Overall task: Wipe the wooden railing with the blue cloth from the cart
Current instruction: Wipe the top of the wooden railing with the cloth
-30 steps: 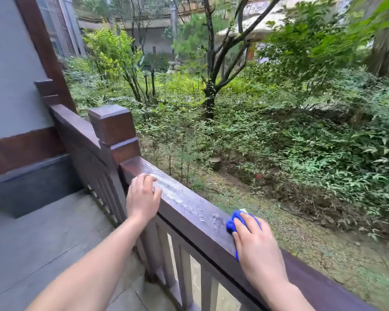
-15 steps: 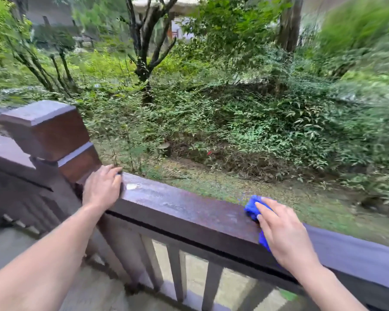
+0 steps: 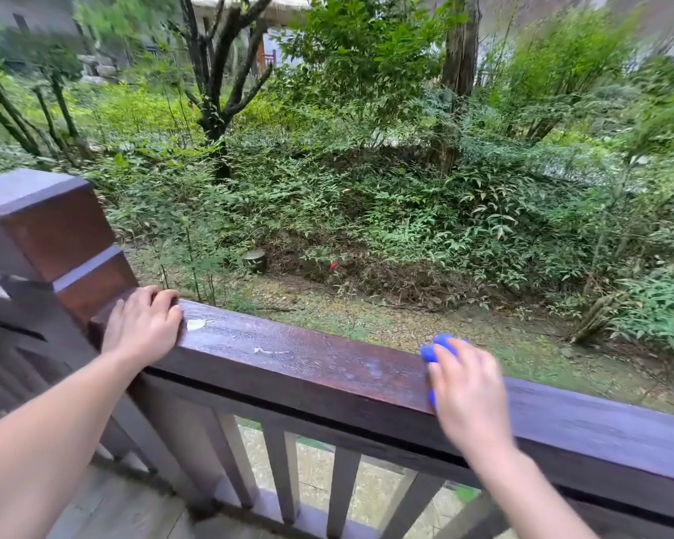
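Cloth work is under way on the wooden railing (image 3: pixel 327 367), judging by the dark, wet-looking sheen on the top rail and the pale smears near its post end. The right hand (image 3: pixel 465 390) lies at about four o'clock in the view, palm down and fingers spread, pressing the blue cloth (image 3: pixel 434 350) flat onto the top of the rail; only a bunched blue edge shows past the fingertips and a sliver under the thumb side. The left hand (image 3: pixel 143 324) sits at about eight o'clock, well apart from the right, curled over the rail just beside the square post (image 3: pixel 43 231) and holding nothing else.

Soft and light, the cloth should bunch and slide out from under a loose palm, so it wants flat pressure over its middle, with the fingers pinning its leading edge. The rail looks stiff and fixed, and probably slick where wet. A whitish patch (image 3: pixel 197 324) lies touching distance from the left hand's fingers, likely needing a firmer pass.
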The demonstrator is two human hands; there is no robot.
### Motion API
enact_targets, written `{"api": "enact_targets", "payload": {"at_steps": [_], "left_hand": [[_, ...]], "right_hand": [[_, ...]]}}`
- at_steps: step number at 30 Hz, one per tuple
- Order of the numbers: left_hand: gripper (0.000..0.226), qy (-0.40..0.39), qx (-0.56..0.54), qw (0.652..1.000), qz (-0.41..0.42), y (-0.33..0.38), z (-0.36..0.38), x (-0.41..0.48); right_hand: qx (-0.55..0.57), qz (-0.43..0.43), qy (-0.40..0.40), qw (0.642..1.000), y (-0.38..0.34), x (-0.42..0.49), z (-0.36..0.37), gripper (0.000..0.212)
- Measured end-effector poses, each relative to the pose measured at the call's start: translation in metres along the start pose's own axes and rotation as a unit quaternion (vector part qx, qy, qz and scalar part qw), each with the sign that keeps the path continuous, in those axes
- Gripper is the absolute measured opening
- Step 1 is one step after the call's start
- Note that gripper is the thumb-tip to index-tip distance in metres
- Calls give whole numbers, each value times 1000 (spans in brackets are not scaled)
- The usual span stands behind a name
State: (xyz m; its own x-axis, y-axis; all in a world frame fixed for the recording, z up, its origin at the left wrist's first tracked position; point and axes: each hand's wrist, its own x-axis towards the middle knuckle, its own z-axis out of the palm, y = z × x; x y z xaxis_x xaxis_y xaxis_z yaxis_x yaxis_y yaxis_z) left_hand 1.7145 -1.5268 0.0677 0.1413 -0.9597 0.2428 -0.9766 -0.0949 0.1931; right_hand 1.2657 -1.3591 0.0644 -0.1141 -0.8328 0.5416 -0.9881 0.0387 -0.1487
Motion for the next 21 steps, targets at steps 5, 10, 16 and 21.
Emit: {"api": "enact_targets", "payload": {"at_steps": [5, 10, 16, 21], "left_hand": [[43, 7, -3, 1000, -16, -3, 0, 3], [47, 1, 14, 1000, -16, -5, 0, 2], [46, -4, 9, 1000, -13, -7, -4, 3], [57, -3, 1, 1000, -14, -7, -5, 1]], "right_hand": [[58, -93, -47, 993, -25, 8, 5, 26], [17, -14, -6, 1000, 3, -4, 3, 33], [83, -142, -38, 986, -65, 4, 14, 29], [59, -5, -38, 998, -29, 11, 9, 23]]}}
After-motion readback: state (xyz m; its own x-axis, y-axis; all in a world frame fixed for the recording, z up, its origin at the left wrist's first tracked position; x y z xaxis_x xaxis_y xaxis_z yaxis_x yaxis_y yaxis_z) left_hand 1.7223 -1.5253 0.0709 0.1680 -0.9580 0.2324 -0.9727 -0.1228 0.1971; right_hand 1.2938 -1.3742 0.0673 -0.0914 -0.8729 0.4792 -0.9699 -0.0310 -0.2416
